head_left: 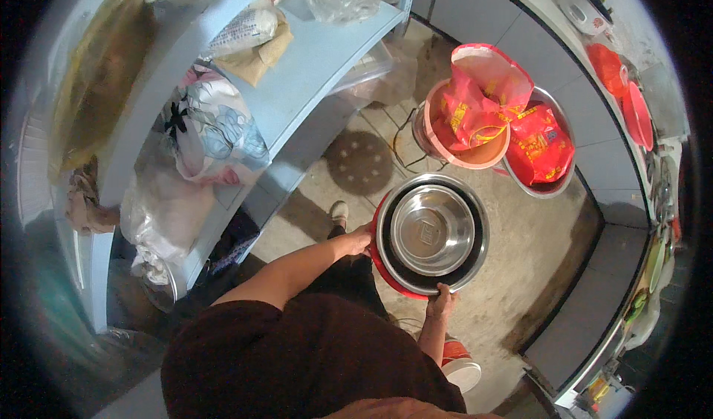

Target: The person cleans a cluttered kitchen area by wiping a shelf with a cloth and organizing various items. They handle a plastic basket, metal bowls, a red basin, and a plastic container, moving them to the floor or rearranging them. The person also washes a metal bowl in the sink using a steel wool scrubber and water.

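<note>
Between my two hands is a stack of nested basins, held in front of me above the floor. The innermost is a small shiny metal basin (427,222). Around it shows the rim of a larger metal basin (484,248) with a dark inside. A red basin (394,279) peeks out below on the near left side. My left hand (358,241) grips the stack's left edge, its fingertips partly hidden beneath. At the near edge my right hand (443,301) is closed on the rim, its fingers mostly under it.
Beyond the stack stand a pinkish bucket (438,100) and a metal basin (558,189), both with red printed bags. Pale blue shelves (297,85) with bags run along the left. A tiled counter (601,270) lines the right. A red-and-white tub (462,373) sits near my right forearm.
</note>
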Available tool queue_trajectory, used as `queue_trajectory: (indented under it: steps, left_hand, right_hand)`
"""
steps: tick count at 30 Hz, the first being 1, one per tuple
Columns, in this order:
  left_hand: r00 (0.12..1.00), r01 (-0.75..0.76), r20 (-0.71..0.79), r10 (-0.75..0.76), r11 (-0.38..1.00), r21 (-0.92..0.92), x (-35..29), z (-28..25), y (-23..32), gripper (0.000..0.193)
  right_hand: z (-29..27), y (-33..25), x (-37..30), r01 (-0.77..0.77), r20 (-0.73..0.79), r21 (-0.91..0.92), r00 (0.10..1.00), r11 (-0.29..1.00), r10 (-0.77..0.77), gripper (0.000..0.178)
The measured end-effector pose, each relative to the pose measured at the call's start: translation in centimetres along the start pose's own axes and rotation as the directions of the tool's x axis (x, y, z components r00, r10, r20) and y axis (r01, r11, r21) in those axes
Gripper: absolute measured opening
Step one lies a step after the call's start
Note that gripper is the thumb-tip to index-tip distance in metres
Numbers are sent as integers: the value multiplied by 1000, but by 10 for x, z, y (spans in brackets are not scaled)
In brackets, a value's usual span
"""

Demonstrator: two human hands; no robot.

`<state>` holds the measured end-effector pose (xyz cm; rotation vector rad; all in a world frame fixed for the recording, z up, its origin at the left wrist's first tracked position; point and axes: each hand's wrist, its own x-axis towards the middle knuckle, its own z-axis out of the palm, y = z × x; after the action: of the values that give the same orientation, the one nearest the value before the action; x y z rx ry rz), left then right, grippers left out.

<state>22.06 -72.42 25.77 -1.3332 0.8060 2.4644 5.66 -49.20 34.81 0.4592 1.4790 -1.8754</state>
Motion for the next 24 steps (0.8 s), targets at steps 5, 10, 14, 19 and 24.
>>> queue_trajectory:
  steps: [5,10,14,19,24]
  left_hand:
    - [993,-41,112,34,997,64,9,19,13,63]
    - [1000,-28,-2,29,996,81,28,18,12,68]
    - [999,-38,39,35,995,90,48,15,7,72]
    - [988,-127,101,116,986,112,74,9,-3,78]
    - [972,-184,-72,224,913,363,111,2,-32,84]
  right_hand:
    - [-47,36,46,-25,-100,10,995,1000,26,51]
    - [-64,51,65,-22,-120,3,992,1000,22,43]
    - [-83,71,76,-10,-123,44,992,999,15,43]
    - [-52,73,71,-165,-189,116,965,979,185,56]
    - [-80,102,95,-150,-149,157,974,976,174,52]
